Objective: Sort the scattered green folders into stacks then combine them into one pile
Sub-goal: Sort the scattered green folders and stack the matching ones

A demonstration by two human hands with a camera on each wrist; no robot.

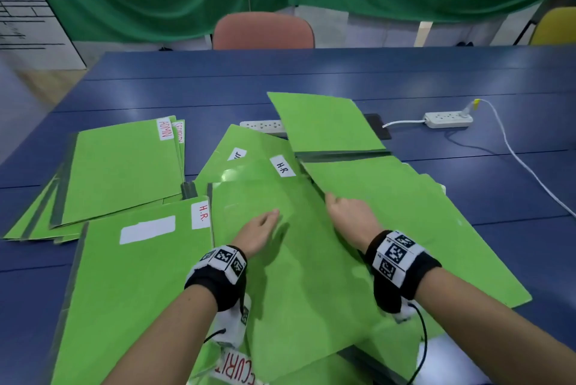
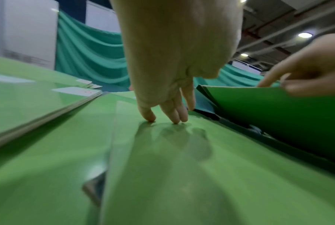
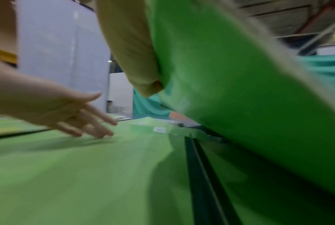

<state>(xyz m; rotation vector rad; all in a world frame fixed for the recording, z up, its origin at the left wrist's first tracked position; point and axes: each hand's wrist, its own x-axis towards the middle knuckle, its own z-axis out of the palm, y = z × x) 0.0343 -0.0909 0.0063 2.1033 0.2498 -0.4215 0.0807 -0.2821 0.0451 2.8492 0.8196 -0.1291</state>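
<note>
Blue table [image 1: 187, 88] is strewn with green folders [image 1: 118, 166]. One folder [image 1: 405, 222] is pinched at its edge by the right hand [image 1: 350, 213]; another folder [image 1: 296, 275] is pressed by the flat, open left hand [image 1: 258, 230]. Light, thin, slick card, judged best taken by an edge.

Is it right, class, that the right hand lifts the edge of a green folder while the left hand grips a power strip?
No. In the left wrist view the left hand presses its fingertips flat on a green folder. The right hand does lift a folder edge.

Office: labelled folders [image 1: 124, 166], chair [image 1: 263, 31], power strip [image 1: 448, 119].
</note>
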